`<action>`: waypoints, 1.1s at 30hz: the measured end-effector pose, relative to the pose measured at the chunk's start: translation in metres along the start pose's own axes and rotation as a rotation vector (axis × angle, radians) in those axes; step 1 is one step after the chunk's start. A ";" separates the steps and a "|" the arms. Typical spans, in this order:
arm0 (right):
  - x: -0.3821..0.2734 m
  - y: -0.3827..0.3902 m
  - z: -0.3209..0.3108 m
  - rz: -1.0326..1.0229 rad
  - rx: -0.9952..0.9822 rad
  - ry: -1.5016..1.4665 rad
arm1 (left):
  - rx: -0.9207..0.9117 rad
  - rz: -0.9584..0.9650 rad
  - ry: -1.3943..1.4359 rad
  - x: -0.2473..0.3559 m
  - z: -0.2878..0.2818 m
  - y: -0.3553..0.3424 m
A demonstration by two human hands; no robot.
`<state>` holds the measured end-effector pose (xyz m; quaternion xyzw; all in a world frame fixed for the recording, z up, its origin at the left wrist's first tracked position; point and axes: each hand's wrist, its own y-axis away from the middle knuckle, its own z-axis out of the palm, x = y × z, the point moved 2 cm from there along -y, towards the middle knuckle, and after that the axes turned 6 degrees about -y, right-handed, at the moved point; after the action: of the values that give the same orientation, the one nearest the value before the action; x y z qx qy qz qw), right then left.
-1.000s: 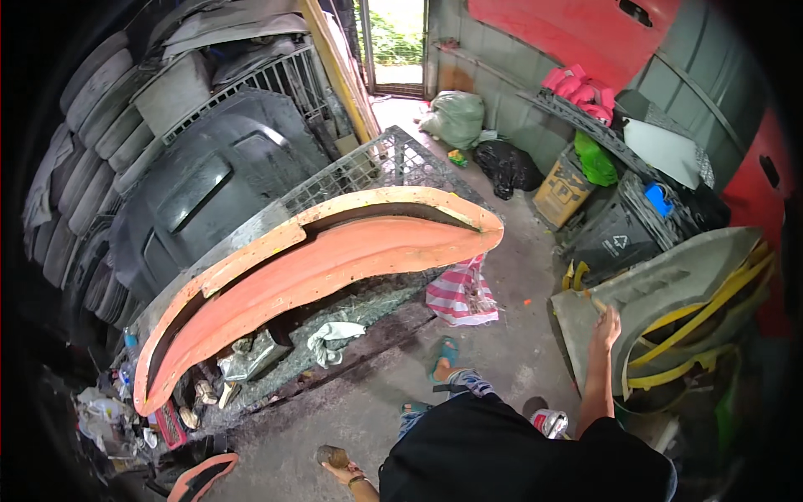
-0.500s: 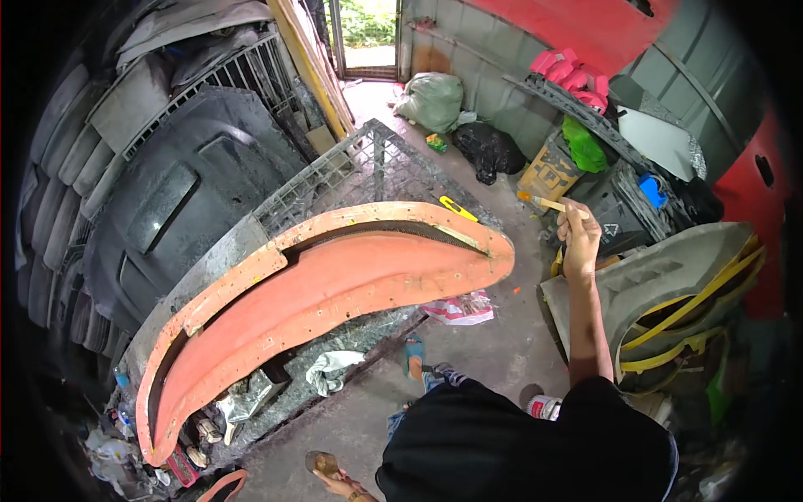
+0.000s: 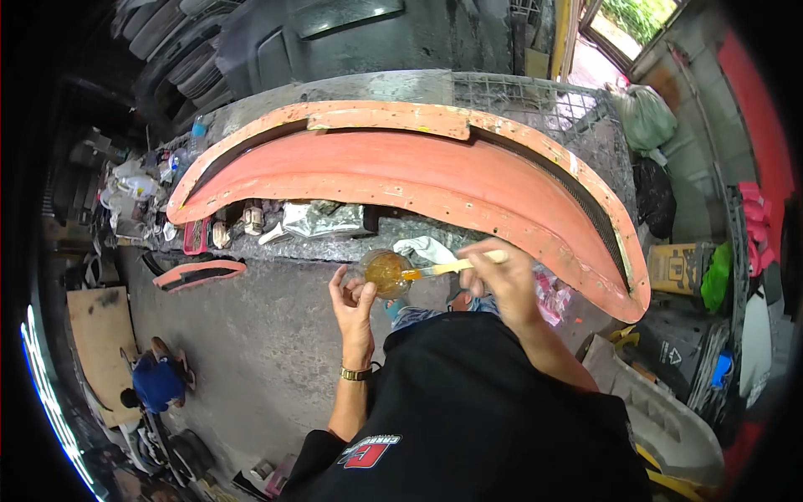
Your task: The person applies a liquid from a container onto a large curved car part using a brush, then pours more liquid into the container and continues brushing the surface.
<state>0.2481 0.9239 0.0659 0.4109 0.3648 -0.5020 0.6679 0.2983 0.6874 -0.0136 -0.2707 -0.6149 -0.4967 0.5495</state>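
In front of my body, my left hand (image 3: 355, 303) grips a small round see-through cup (image 3: 383, 269) of amber liquid by its side. My right hand (image 3: 508, 283), slightly blurred, is closed on a paintbrush (image 3: 458, 266) with a pale wooden handle. The orange-stained bristles point left and overlap the cup's right rim; whether they touch the liquid I cannot tell. Just beyond both hands, a long curved salmon-orange moulded panel (image 3: 393, 159) lies across the workbench (image 3: 401, 87). Dark mesh strips run inside its pale flange, which has several small holes.
On the bench's near side lie a white cloth (image 3: 425, 250) and a silver packet (image 3: 324, 219). A smaller orange curved piece (image 3: 199, 273) is at the left. A person in blue (image 3: 157, 381) crouches at lower left. Grey moulded parts (image 3: 652, 402) stand close on my right.
My view has turned toward the bench. The brush has come from out at my right side to the cup, and the cup has risen from low on my left to before my body.
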 end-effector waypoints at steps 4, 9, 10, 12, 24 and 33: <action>0.048 -0.024 0.037 0.055 -0.056 0.099 | 0.040 0.020 -0.034 0.000 -0.024 0.001; 0.080 -0.018 0.074 -0.019 0.025 0.285 | 0.103 0.020 -0.033 0.009 -0.066 0.004; 0.084 -0.016 0.083 -0.034 0.031 0.288 | 0.106 0.033 -0.043 0.006 -0.076 0.002; 0.093 -0.013 0.096 -0.026 0.031 0.301 | 0.116 0.037 -0.041 0.000 -0.097 -0.001; 0.123 0.000 0.157 -0.139 -0.270 0.461 | 0.106 -0.104 0.103 -0.026 -0.187 -0.016; 0.149 -0.006 0.118 0.007 0.153 0.176 | 0.234 -0.172 0.133 -0.060 -0.265 -0.042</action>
<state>0.2857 0.7601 -0.0226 0.5044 0.3813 -0.4880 0.6018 0.3845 0.4442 -0.1093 -0.1176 -0.6518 -0.4838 0.5721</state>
